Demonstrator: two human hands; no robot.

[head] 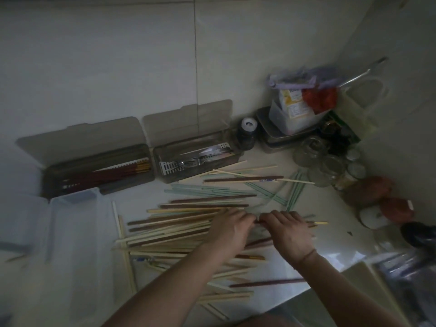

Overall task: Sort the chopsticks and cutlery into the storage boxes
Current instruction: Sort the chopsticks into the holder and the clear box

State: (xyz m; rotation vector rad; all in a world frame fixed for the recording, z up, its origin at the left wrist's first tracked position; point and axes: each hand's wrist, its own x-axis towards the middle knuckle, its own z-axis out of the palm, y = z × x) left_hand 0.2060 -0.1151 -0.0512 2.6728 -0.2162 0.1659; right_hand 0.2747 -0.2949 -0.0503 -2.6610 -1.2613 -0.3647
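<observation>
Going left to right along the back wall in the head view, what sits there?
Box of red chopsticks → cutlery box → dark jar → metal tray → glass jars.

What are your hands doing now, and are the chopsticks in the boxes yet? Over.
Left hand and right hand both down on the loose chopstick pile. Red chopsticks in left box, forks in right box. Most still unsorted. Nothing blocking.
</observation>
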